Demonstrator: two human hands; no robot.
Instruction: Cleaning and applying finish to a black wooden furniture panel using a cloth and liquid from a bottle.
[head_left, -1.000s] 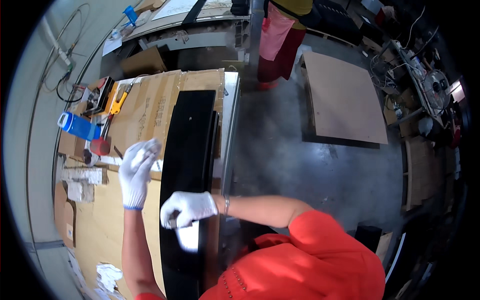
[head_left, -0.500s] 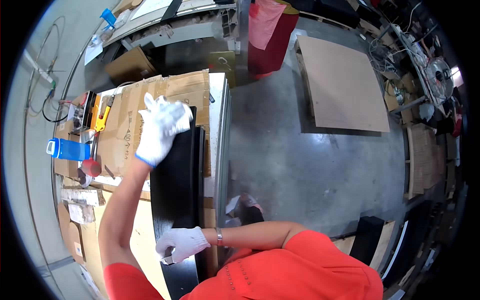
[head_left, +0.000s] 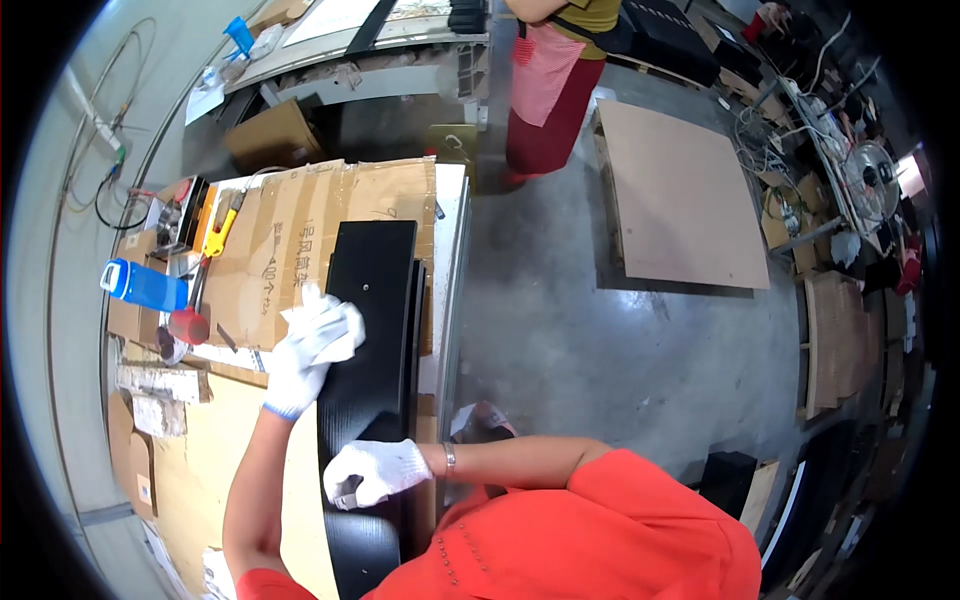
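A long black board (head_left: 372, 270) lies lengthwise before me, with a small light spot near its far end. My left hand (head_left: 298, 365), in a white knit glove, is closed on a crumpled white cloth (head_left: 340, 338) at the board's left edge, about midway along. Nearer to me, my right hand (head_left: 378, 470), gloved too, rests on the board with curled fingers. A small greyish thing shows under those fingers, mostly hidden. Another black board (head_left: 416, 300) lies along the right side of the first.
Flattened cardboard (head_left: 270, 250) lies under the boards' far part. To the left are a blue bottle (head_left: 148, 285), a red mallet head (head_left: 188, 326) and a yellow-handled tool (head_left: 220, 232). Another person (head_left: 553, 95) stands beyond the table. A stack topped with a brown sheet (head_left: 685, 195) sits on the floor.
My left hand has drawn the cloth back toward me from the board's far end, uncovering that end. My right hand remains on the near part. The view has shifted slightly.
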